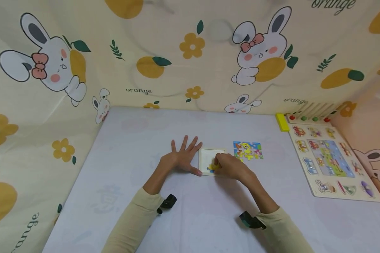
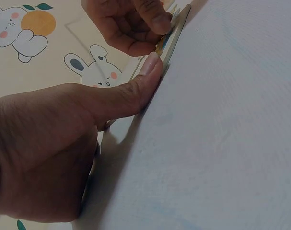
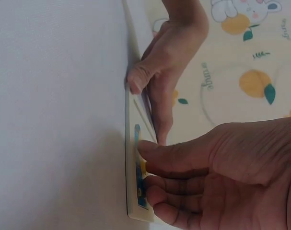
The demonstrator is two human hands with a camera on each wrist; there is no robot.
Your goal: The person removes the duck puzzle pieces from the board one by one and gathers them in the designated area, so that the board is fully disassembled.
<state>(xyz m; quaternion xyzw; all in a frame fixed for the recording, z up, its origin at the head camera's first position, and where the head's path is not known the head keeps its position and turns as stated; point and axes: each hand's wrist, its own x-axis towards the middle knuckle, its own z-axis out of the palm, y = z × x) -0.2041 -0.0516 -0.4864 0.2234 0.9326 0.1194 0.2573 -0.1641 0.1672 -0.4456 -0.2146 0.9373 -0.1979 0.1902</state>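
A small white puzzle tray [image 1: 206, 156] with a raised rim lies flat on the table. My left hand [image 1: 184, 158] is spread beside its left edge, with the thumb [image 2: 147, 72] resting on the near left corner. Over the tray's right part, my right hand [image 1: 230, 166] has its fingers curled and pinches a yellow and blue jigsaw piece [image 1: 211, 167] low in the tray. In the right wrist view the thumb and fingertips meet at the colourful piece [image 3: 140, 187] along the near rim; the fingers hide part of it. Behind the right hand lies a joined group of jigsaw pieces [image 1: 248, 150].
At the right stands a large wooden picture board [image 1: 316, 189] with vehicle shapes. Behind it are a rack of thin sticks with small fruit [image 1: 309, 118] and a yellow block [image 1: 282, 122]. A patterned cloth [image 1: 164, 38] hangs behind the white table [image 1: 139, 133].
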